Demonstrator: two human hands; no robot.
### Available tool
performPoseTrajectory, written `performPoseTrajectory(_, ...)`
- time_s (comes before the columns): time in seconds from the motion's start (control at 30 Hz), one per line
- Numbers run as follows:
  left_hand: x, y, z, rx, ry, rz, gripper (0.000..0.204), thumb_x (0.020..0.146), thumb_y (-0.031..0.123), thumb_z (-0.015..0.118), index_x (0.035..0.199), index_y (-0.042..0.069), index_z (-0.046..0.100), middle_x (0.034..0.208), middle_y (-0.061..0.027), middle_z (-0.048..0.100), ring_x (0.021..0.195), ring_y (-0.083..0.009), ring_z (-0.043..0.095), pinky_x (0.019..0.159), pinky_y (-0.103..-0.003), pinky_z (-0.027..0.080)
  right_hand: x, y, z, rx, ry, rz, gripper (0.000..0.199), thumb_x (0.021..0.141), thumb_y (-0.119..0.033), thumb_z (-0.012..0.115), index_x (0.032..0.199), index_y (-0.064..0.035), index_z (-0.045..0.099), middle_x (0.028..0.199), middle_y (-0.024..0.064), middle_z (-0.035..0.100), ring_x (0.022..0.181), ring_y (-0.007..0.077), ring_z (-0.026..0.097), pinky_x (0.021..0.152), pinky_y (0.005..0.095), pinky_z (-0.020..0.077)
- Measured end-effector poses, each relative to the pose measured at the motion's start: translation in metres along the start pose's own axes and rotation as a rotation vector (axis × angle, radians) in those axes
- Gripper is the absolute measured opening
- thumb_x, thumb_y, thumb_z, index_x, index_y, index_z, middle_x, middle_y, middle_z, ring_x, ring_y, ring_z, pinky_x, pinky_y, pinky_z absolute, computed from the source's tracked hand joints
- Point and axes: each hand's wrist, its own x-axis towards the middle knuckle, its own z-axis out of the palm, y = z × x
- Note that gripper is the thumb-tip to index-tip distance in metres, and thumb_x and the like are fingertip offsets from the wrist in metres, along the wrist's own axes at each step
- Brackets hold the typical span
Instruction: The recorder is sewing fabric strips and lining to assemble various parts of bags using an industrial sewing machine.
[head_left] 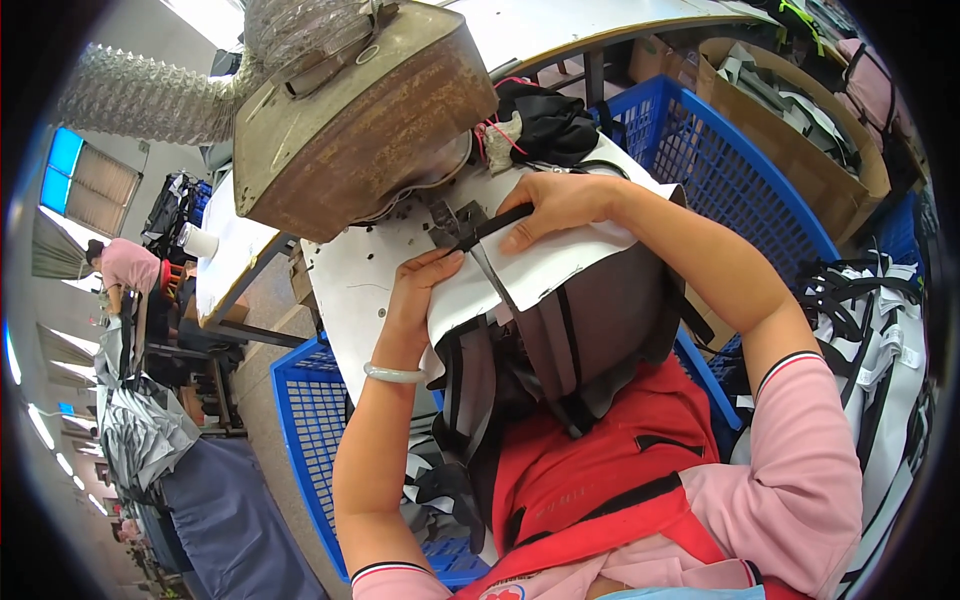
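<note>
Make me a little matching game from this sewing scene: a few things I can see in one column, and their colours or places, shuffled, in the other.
Things:
1. crate
2. bracelet
3. left hand
4. right hand

Descriptions:
A. pale, round the left wrist
B. blue plastic lattice, beside the table
C. flat on the white panel, fingertips on the black strap
D. at the white panel's left edge, fingers up toward the machine

Pairs: 1-B, 2-A, 3-D, 4-C

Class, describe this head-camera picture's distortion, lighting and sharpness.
Head view: fisheye bends the blue crate and table edge toward a black rim; windows at far left glare; the left hand, right hand and white panel are evenly lit and sharp.
</note>
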Motion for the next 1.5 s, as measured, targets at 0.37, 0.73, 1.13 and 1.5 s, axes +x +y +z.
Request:
performPoseTrajectory(0.37, 0.01, 0.001, -0.005, -0.03, -0.037, 0.006, 0.025, 0.085, 0.008, 0.064, 0.105, -0.008, 0.065, 0.088, -0.0115, 0.068, 0.072, -0.0161, 0.065, 0.066, -0.025, 0.052, 0.013, 0.012, -0.004, 0.098, -0.001, 0.018, 0.047, 0.079, -0.033, 0.077, 0.107, 0.0035, 0.068, 0.083, 0.004, 0.068, 0.072, 0.0088, 0.061, 0.066, 0.0258, 0.0488)
performPoseTrajectory(0.73, 0.019, 0.003, -0.011, 0.038, 0.005, 0.019, 0.026, 0.084, 0.01, 0.064, 0.104, -0.007, 0.066, 0.091, -0.0104, 0.068, 0.077, -0.0161, 0.065, 0.071, -0.025, 0.051, 0.012, 0.01, -0.007, 0.028, 0.022, -0.016, 0.044, 0.08, -0.034, 0.076, 0.104, 0.0034, 0.069, 0.082, 0.0036, 0.068, 0.073, 0.0078, 0.06, 0.066, 0.0266, 0.0487)
performPoseTrajectory(1.13, -0.08, 0.008, 0.001, 0.206, -0.05, 0.194, 0.023, 0.074, 0.015, 0.064, 0.086, -0.004, 0.068, 0.081, -0.0028, 0.062, 0.075, -0.0137, 0.058, 0.069, -0.025, 0.045, -0.122, -0.015, -0.014, -0.297, -0.004, -0.079, 0.036, 0.083, -0.029, 0.071, 0.104, -0.0003, 0.068, 0.082, 0.0123, 0.068, 0.078, 0.0135, 0.06, 0.072, 0.0314, 0.0471)
performPoseTrajectory(1.5, -0.14, -0.015, 0.101, 0.608, -0.7, 0.047, 0.013, 0.072, -0.002, 0.074, 0.085, -0.005, 0.07, 0.08, -0.0071, 0.062, 0.077, -0.0145, 0.058, 0.066, -0.025, 0.044, -0.312, 0.049, -0.217, -0.294, 1.521, 0.209, 0.042, 0.078, -0.033, 0.074, 0.106, -0.0029, 0.071, 0.088, 0.0108, 0.071, 0.076, 0.0166, 0.064, 0.07, 0.0317, 0.0499)
